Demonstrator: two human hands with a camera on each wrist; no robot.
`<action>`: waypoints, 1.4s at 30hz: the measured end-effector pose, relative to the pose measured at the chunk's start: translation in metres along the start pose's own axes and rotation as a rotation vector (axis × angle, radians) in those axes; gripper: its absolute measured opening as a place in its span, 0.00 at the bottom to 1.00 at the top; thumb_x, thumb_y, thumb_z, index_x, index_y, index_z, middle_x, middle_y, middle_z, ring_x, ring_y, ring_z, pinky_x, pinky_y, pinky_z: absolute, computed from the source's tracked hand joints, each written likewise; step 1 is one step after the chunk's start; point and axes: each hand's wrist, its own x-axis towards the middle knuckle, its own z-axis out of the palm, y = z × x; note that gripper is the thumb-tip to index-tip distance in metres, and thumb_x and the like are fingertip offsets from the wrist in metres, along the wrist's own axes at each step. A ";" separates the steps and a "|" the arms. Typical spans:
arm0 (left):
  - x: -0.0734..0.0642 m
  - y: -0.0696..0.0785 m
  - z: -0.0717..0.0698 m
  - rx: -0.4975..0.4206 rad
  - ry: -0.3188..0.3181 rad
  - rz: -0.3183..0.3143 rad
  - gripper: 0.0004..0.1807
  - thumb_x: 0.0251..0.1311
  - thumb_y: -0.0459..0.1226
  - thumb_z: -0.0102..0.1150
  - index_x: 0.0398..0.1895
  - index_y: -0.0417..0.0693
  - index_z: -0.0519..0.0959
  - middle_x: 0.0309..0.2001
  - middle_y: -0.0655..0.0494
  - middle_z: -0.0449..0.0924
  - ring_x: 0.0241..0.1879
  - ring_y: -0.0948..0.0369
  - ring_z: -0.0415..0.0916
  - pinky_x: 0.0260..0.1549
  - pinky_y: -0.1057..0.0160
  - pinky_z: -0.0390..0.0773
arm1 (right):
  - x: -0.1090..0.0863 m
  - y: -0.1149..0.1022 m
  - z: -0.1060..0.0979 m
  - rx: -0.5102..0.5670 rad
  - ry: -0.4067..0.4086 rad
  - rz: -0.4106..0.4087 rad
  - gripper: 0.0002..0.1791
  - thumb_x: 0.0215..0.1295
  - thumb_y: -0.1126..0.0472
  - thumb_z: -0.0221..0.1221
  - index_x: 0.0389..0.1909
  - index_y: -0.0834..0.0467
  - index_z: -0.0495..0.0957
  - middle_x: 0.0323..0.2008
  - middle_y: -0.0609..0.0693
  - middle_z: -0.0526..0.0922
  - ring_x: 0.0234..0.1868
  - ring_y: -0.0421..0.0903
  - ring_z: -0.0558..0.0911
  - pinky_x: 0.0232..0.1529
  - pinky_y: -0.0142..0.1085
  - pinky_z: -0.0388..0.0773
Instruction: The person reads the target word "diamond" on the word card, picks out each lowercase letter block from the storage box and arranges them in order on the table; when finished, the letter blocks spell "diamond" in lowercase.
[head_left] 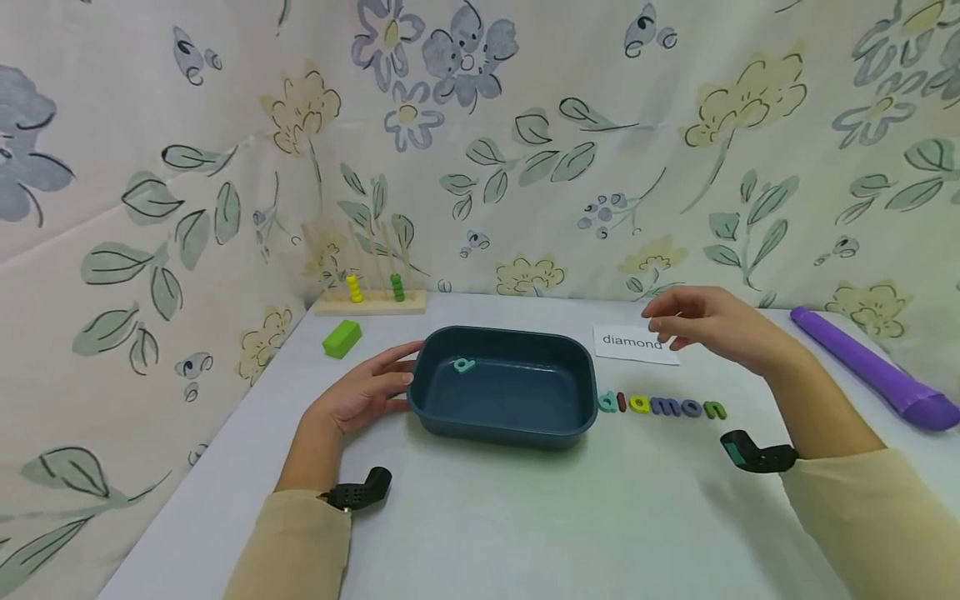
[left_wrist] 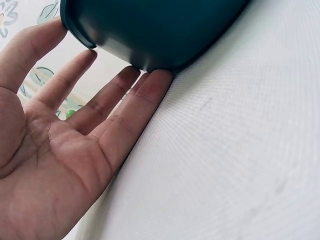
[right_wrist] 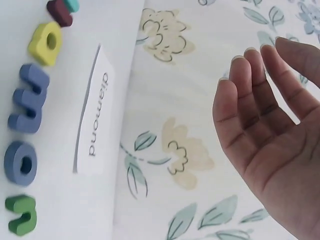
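A dark teal tub [head_left: 504, 422] sits mid-table with one teal letter [head_left: 464, 364] lying inside. My left hand [head_left: 367, 390] rests flat on the table, its straight fingers [left_wrist: 135, 100] touching the tub's [left_wrist: 150, 30] left wall. To the tub's right, foam letters [head_left: 662, 406] spell "diamon" in a row below a white card [head_left: 633, 342] printed "diamond". My right hand [head_left: 708, 325] hovers open above that card, holding nothing; in the right wrist view its fingers [right_wrist: 250, 115] are relaxed, with the card [right_wrist: 95, 117] and letters [right_wrist: 31, 97] to the left.
A green block [head_left: 342, 337] lies at the back left near a wooden peg rack [head_left: 369, 292] with yellow and green beads. A purple tube [head_left: 870, 365] lies along the right edge. Floral cloth walls the table on three sides.
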 end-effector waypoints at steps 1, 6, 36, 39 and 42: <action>0.000 0.000 0.000 0.000 0.003 -0.002 0.37 0.71 0.38 0.60 0.81 0.59 0.60 0.80 0.48 0.58 0.67 0.52 0.73 0.64 0.48 0.77 | 0.002 -0.002 0.001 0.009 -0.005 -0.007 0.16 0.76 0.51 0.58 0.56 0.57 0.79 0.53 0.54 0.82 0.46 0.47 0.84 0.48 0.38 0.82; -0.001 0.000 0.000 -0.002 0.011 -0.006 0.37 0.71 0.38 0.61 0.81 0.59 0.60 0.80 0.48 0.58 0.68 0.51 0.72 0.64 0.48 0.77 | 0.012 -0.012 0.009 0.060 -0.033 -0.044 0.17 0.77 0.52 0.57 0.57 0.58 0.78 0.53 0.56 0.82 0.47 0.49 0.85 0.50 0.39 0.83; -0.001 0.001 -0.001 -0.010 0.007 -0.002 0.37 0.72 0.37 0.60 0.81 0.60 0.61 0.80 0.47 0.58 0.67 0.52 0.74 0.61 0.51 0.79 | 0.083 -0.061 0.050 0.171 -0.162 -0.116 0.18 0.73 0.52 0.62 0.57 0.57 0.81 0.52 0.56 0.84 0.50 0.55 0.83 0.52 0.44 0.85; -0.001 0.000 -0.001 -0.011 0.004 -0.001 0.36 0.72 0.37 0.60 0.81 0.59 0.61 0.80 0.47 0.58 0.67 0.52 0.73 0.62 0.50 0.79 | 0.092 -0.065 0.055 0.168 -0.198 -0.117 0.18 0.73 0.52 0.62 0.57 0.57 0.81 0.51 0.56 0.84 0.51 0.57 0.83 0.52 0.45 0.85; 0.000 0.000 0.000 -0.010 -0.001 0.001 0.36 0.72 0.37 0.60 0.81 0.59 0.61 0.79 0.47 0.59 0.67 0.52 0.73 0.63 0.49 0.78 | 0.098 -0.068 0.058 0.165 -0.225 -0.125 0.17 0.74 0.53 0.61 0.57 0.58 0.82 0.50 0.56 0.84 0.51 0.57 0.82 0.52 0.46 0.85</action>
